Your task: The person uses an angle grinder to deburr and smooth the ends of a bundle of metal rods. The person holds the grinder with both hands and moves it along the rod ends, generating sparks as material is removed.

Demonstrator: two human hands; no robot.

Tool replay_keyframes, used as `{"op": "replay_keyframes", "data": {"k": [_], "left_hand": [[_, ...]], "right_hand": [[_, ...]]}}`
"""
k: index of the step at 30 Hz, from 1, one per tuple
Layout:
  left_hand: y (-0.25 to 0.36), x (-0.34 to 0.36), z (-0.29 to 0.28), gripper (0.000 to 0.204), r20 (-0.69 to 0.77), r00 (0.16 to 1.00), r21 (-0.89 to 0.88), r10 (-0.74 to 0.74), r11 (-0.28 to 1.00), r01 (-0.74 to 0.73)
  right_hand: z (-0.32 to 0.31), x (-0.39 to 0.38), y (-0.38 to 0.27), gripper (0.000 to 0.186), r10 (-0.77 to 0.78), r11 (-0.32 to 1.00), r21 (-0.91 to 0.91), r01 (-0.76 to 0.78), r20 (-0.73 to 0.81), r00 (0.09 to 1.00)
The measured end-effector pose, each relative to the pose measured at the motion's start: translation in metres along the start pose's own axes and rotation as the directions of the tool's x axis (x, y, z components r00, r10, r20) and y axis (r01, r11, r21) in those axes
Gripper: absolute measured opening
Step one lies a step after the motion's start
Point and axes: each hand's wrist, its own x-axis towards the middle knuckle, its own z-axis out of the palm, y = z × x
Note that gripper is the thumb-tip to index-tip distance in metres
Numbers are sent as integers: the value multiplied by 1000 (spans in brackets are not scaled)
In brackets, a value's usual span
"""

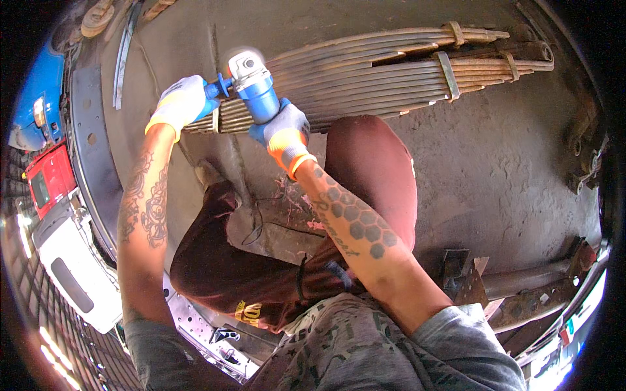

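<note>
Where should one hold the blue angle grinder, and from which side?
Hold the angle grinder at two places: the round blue body from the near side, as the right hand does, and the side handle from the left, as the left hand does.

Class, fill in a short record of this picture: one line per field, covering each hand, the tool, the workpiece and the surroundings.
left hand: gloved, grips the grinder's blue side handle
right hand: gloved, wrapped round the grinder's body
tool: blue angle grinder, its head at the left end of the springs
workpiece: stack of rusty leaf springs, lying on the floor, bound by metal clamps
floor: stained concrete
posture: crouching, knees in dark red trousers
nearby: metal brackets at lower right
</note>
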Motion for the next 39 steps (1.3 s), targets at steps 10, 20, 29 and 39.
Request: {"op": "replay_keyframes", "data": {"k": [10, 20, 29, 39], "left_hand": [[23, -4, -38, 30, -110, 987, 97, 114, 990, -103], [64, 15, -74, 28, -174, 936, 266, 306, 930, -254], [15, -14, -4, 44, -152, 979, -63, 135, 987, -146], [-7, 6, -9, 35, -146, 967, 119, 207, 974, -191]], "right_hand": [[-15, -7, -8, 52, 46, 990, 135, -36, -74, 996], [-29, 0, -9, 44, 96, 927, 373, -21, -185, 978], [-16, -1, 11, 49, -16, 999, 28, 19, -129, 992], [25, -1, 3, 52, 4, 981, 193, 23, -135, 991]]}}
